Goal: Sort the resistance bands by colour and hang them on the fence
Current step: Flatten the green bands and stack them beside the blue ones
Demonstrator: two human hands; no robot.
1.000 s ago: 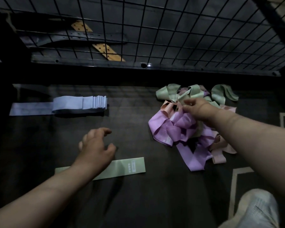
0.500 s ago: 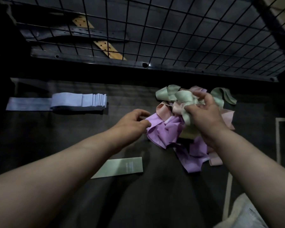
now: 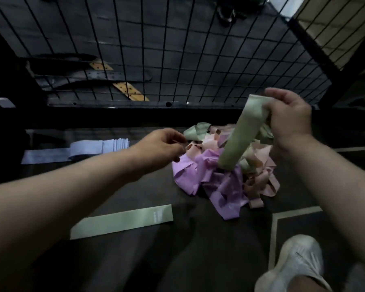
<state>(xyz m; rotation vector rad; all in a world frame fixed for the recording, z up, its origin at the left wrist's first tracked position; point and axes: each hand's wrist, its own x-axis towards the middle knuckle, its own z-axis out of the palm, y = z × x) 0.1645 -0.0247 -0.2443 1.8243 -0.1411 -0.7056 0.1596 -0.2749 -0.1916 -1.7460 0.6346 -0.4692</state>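
- My right hand [image 3: 289, 121] is up above the dark floor [image 3: 135, 260], in front of the black wire-grid fence [image 3: 177, 49].
- The fingers [image 3: 279, 95] of this hand are curled tight round the top end of a pale green elastic band [image 3: 240, 135], a flat loop of stretch fabric.
- The held band hangs slanted, down and to the left. Its lower end is over the heap described below; I cannot tell whether it touches it.
- The heap of purple, pink and green elastic bands [image 3: 219, 182] lies tangled on the floor, near the foot of the fence.
- My left hand [image 3: 162, 146] is at the left edge of the heap. Its fingers [image 3: 178, 137] are bent, with thumb and forefinger tips close together. I cannot tell whether they pinch a band.
- A flat pale green band [image 3: 122, 221] lies on the floor nearer to me, to the left of the heap and apart from it.
- A stack of pale blue bands [image 3: 101, 147] lies on the floor at the left, well apart from the heap. One strip extends out of it to the left.
- Behind the fence lie dark belts [image 3: 89, 75] and a yellow perforated strip [image 3: 131, 91].
- A white shoe [image 3: 297, 264] is at the lower right.
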